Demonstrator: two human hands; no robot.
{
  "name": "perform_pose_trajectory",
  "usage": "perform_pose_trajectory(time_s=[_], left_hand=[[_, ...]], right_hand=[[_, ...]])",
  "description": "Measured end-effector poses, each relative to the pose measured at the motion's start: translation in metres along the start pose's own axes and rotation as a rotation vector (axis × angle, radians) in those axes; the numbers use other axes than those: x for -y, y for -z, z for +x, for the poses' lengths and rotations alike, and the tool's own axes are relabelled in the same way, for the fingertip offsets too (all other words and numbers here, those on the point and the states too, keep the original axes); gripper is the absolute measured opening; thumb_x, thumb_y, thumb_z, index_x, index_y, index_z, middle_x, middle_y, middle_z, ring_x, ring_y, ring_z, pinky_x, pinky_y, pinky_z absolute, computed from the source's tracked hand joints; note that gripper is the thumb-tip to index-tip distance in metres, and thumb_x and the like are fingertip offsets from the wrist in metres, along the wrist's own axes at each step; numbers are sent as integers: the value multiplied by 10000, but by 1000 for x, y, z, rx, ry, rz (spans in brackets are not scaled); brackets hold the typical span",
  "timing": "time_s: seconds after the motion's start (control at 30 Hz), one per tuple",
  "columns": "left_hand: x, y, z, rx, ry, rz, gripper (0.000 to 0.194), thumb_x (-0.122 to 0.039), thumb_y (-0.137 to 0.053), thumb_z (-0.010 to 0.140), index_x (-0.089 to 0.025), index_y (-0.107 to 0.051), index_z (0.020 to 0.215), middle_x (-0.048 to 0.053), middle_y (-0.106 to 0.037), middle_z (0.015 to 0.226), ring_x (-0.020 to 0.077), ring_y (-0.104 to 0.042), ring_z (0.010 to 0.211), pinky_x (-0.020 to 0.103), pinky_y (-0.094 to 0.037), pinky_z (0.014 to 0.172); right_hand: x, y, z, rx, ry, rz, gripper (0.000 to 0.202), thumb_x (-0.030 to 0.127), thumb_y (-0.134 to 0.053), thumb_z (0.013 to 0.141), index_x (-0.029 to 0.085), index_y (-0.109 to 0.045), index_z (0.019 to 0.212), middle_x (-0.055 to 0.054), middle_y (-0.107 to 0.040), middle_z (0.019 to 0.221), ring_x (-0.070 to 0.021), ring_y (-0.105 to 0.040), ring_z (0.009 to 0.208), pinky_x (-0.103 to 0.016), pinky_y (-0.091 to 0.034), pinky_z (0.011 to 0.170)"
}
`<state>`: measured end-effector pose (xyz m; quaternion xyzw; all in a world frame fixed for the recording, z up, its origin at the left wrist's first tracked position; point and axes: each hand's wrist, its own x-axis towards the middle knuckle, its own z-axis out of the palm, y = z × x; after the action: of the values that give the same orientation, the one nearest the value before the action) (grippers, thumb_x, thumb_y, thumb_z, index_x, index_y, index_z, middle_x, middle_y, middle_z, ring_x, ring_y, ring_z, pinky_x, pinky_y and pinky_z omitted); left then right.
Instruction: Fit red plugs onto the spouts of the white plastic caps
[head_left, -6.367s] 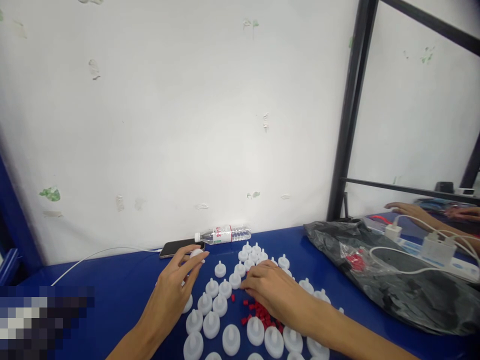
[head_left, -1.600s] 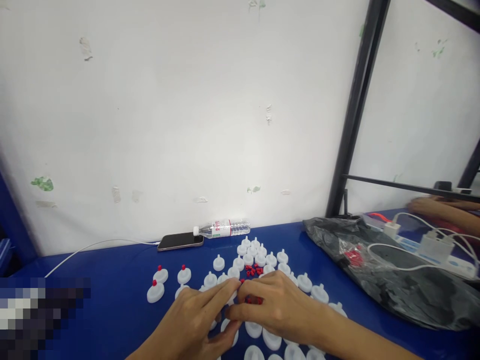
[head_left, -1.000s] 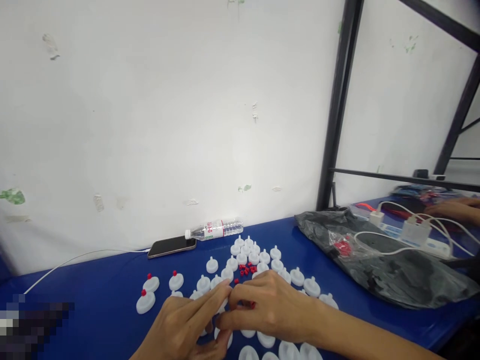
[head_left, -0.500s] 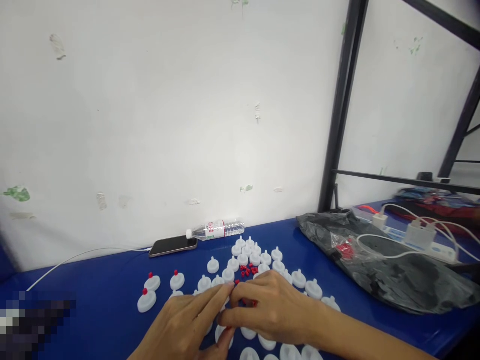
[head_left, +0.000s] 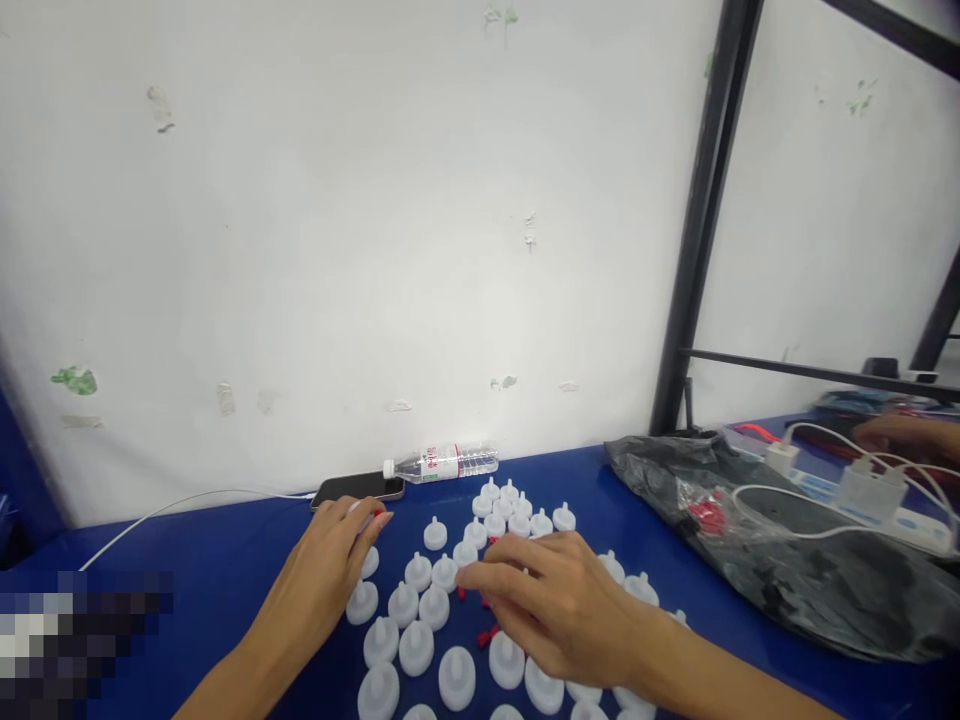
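My left hand (head_left: 326, 570) reaches forward and left on the blue table (head_left: 217, 570). Its fingertips close on a white cap with a red plug on its tip, just in front of the phone (head_left: 358, 488). My right hand (head_left: 559, 605) lies with bent fingers over small red plugs (head_left: 486, 636) scattered among several white plastic caps (head_left: 416, 648). Its fingers hide whether it pinches a plug. More white caps stand in a cluster (head_left: 510, 505) behind the hands.
A water bottle (head_left: 442, 463) lies by the white wall. A white cable (head_left: 187, 500) runs to the phone. At the right lie a black plastic bag (head_left: 810, 575), a power strip with chargers (head_left: 862, 495) and another person's hand (head_left: 900, 435). A black frame post (head_left: 701, 230) stands behind.
My hands were together, pressing a red plug onto a cap. Now the left hand has carried the cap away to the left, and the right hand has dropped onto the red plugs.
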<state>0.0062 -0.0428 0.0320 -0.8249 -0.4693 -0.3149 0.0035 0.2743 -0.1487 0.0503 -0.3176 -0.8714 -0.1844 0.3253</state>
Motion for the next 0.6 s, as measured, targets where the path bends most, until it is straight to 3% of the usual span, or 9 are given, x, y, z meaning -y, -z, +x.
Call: perform_pose_trajectory(time_s=[0.13, 0.3, 0.6], left_hand=[[12, 1, 5, -47, 93, -22, 434, -479, -368, 997, -223, -718, 974, 80, -670, 1054, 259, -630, 990, 406, -531, 881], [20, 8, 10, -62, 183, -66, 415, -498, -403, 963, -232, -710, 1049, 63, -710, 1081, 254, -676, 1005, 371, -542, 876], [29, 6, 10, 47, 235, -45, 333, -379, -424, 934, -237, -724, 955, 39, -776, 1009, 237, -709, 964, 335, -521, 845]], right_hand=[[1, -2, 0, 38, -6, 16, 310, 132, -476, 939, 252, -552, 1214, 10, -672, 961, -92, -603, 669, -238, -365, 562], [1, -3, -1, 63, -14, 12, 308, 136, -467, 939, 257, -560, 1207, 10, -667, 968, -96, -604, 676, -243, -363, 564], [1, -4, -1, 131, -59, 13, 282, 150, -464, 955, 270, -574, 1185, 5, -669, 1000, -105, -614, 700, -258, -355, 579]])
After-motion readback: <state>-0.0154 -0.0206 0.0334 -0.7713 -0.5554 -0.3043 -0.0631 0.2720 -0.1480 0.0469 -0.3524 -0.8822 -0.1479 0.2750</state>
